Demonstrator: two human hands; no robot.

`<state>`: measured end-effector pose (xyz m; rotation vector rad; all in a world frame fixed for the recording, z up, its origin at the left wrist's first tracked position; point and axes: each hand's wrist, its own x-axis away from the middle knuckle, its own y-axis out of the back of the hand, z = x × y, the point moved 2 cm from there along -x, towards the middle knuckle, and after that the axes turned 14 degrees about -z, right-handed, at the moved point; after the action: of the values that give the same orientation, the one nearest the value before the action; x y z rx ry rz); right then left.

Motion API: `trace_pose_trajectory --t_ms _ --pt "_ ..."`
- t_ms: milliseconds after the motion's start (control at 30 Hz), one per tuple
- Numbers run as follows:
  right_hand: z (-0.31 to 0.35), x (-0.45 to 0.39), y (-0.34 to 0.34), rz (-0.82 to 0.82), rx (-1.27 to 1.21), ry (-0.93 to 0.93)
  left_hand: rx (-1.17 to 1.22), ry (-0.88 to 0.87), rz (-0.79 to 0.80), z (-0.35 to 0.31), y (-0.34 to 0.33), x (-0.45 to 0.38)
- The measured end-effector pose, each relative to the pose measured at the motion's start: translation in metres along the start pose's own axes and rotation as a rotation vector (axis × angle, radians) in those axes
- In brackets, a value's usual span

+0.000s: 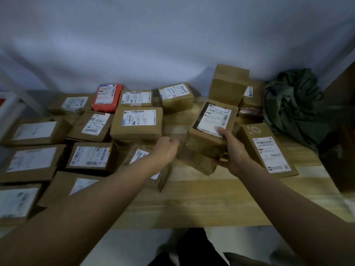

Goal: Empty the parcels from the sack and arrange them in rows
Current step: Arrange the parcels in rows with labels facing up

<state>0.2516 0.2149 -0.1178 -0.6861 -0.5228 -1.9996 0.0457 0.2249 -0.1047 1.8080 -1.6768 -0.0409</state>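
Observation:
My right hand point(233, 148) grips a brown cardboard parcel point(209, 129) with a white label, held tilted just above the wooden table point(201, 196), thumb on the label. My left hand point(166, 149) sits just left of that parcel, fingers curled, holding nothing that I can see. Several labelled brown parcels lie in rows on the left half, among them a red parcel point(106, 97) at the back. The dark green sack point(292, 104) lies crumpled at the back right.
A tall brown box point(228, 84) stands at the back, another labelled box point(253, 95) beside it. A long flat parcel point(269, 150) lies right of my right hand. A grey wall is behind. A dark object sits at the far right edge.

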Motion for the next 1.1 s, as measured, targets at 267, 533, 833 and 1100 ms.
trace_pose_trajectory --t_ms 267,533,833,1100 --pt "0.030 -0.032 -0.011 0.117 0.078 0.015 -0.398 -0.262 0.052 0.013 -0.060 -0.031" --pt "0.066 -0.092 -0.002 0.182 0.260 0.014 -0.732 -0.086 0.006 0.031 -0.115 -0.071" --pt "0.049 -0.107 -0.057 0.347 0.377 -0.102 -0.790 0.160 0.001 0.051 -0.126 -0.038" --pt "0.045 -0.122 -0.058 0.243 0.585 0.294 -0.699 0.230 0.015 0.073 -0.126 -0.009"
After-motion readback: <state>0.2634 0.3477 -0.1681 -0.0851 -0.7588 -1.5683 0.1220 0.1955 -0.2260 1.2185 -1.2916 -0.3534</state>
